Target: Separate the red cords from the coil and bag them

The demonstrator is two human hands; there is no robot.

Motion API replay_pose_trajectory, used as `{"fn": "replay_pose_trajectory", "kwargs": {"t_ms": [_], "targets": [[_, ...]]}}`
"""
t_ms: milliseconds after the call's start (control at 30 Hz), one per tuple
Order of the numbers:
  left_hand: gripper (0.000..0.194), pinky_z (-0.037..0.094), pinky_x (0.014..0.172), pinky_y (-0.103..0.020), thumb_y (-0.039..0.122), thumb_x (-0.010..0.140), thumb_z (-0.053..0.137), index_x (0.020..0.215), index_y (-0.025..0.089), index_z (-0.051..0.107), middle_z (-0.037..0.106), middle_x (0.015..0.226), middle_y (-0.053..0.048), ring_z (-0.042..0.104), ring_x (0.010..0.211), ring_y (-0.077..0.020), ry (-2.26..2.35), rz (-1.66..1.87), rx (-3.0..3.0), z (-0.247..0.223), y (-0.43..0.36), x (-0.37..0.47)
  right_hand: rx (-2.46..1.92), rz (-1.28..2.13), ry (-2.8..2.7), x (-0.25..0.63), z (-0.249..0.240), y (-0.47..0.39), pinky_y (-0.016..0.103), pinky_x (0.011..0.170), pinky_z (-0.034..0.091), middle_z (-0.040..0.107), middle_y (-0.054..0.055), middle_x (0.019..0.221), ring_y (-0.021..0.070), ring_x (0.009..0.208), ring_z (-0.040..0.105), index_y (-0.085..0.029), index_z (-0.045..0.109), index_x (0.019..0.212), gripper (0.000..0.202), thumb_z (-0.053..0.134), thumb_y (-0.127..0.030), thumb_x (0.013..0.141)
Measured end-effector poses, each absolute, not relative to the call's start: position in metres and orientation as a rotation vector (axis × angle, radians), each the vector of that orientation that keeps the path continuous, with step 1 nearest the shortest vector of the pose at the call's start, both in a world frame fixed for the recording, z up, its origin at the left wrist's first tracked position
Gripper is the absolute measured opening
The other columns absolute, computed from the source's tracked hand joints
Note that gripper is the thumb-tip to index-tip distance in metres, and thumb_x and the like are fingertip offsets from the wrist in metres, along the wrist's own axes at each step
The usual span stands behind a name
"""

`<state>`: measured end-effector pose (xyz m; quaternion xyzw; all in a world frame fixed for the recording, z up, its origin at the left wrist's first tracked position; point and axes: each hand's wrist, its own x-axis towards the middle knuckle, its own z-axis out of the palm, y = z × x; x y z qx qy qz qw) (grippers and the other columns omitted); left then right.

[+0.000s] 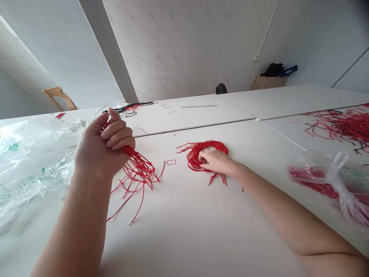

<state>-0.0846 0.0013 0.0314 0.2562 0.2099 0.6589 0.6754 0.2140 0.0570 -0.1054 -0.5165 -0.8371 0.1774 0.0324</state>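
My left hand [105,144] is raised at the left, its fingers wrapped round a bunch of red braided cords [141,165]. The loose ends hang below the fist and spread on the table. My right hand [213,161] rests at a coiled bundle of red cords [221,147] in the middle, fingers curled together over its inner edge. Whether those fingers pinch a cord is hard to make out. Between the two lies a small red loop [171,162], flat on the white table [184,215].
Clear plastic bags [25,154] cover the left side. At right lie a tied bag of red material [325,177] and a loose heap of red and black cords [346,125]. Farther back are black and red cords [135,107] and a thin strip [198,106].
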Motion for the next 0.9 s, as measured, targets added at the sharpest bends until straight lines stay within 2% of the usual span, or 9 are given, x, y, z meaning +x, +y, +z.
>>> {"fn": "replay_pose_trajectory", "kwargs": {"t_ms": [100,233,367,567,667,767,900], "targets": [[0.034,0.031,0.036,-0.018,0.025,0.113,0.036,0.092,0.019,0.062,0.032,0.05,0.009,0.034,0.04,-0.0074,0.472,1.488,0.569,0.032,0.001,-0.085,-1.578,0.582,-2.555,0.219,-0.101,0.058,0.03,0.073,0.041,0.073,0.004,0.096,0.0258,0.105,0.063,-0.023,0.062,0.095,0.006,0.064,-0.023,0.089],[0.032,0.031,0.036,-0.018,0.024,0.113,0.037,0.092,0.02,0.062,0.032,0.05,0.009,0.034,0.04,-0.0074,0.475,1.496,0.563,0.033,0.0,-0.084,-1.565,0.611,-2.53,0.221,-0.096,0.057,0.029,0.072,0.041,0.074,0.002,0.094,0.0205,0.092,0.065,-0.023,0.06,0.086,0.003,0.06,-0.021,0.089],[0.033,0.031,0.036,-0.018,0.022,0.112,0.037,0.091,0.019,0.061,0.032,0.05,0.008,0.033,0.04,-0.0076,0.49,1.482,0.581,0.033,0.0,-0.083,-1.534,0.649,-2.573,0.214,-0.096,0.054,0.029,0.073,0.039,0.071,0.003,0.083,0.0231,0.099,0.063,-0.022,0.058,0.076,0.012,0.058,-0.015,0.085],[0.036,0.032,0.036,-0.017,0.023,0.113,0.034,0.09,0.019,0.061,0.033,0.049,0.009,0.034,0.039,-0.0073,0.493,1.483,0.583,0.032,0.0,-0.082,-1.528,0.683,-2.574,0.207,-0.097,0.051,0.029,0.07,0.037,0.066,0.002,0.073,0.0224,0.09,0.062,-0.022,0.052,0.07,0.017,0.057,-0.011,0.083],[0.036,0.032,0.037,-0.017,0.023,0.113,0.034,0.09,0.019,0.061,0.033,0.049,0.008,0.034,0.04,-0.0074,0.491,1.484,0.585,0.033,-0.001,-0.082,-1.506,0.727,-2.549,0.213,-0.093,0.053,0.029,0.069,0.039,0.068,0.002,0.076,0.0225,0.091,0.062,-0.022,0.056,0.072,0.013,0.059,-0.016,0.084],[0.037,0.032,0.037,-0.018,0.023,0.113,0.033,0.09,0.019,0.061,0.034,0.05,0.008,0.034,0.04,-0.0075,0.49,1.489,0.582,0.035,-0.002,-0.082,-1.475,0.781,-2.468,0.229,-0.082,0.058,0.029,0.07,0.043,0.073,0.001,0.089,0.019,0.083,0.063,-0.022,0.063,0.083,0.009,0.058,-0.025,0.089],[0.035,0.031,0.036,-0.018,0.023,0.113,0.035,0.09,0.019,0.062,0.033,0.05,0.008,0.033,0.04,-0.0079,0.48,1.502,0.563,0.036,-0.003,-0.083,-1.351,0.812,-2.049,0.262,-0.062,0.065,0.032,0.078,0.049,0.074,0.003,0.094,0.0184,0.083,0.065,-0.021,0.068,0.091,0.022,0.065,-0.043,0.092]]}}
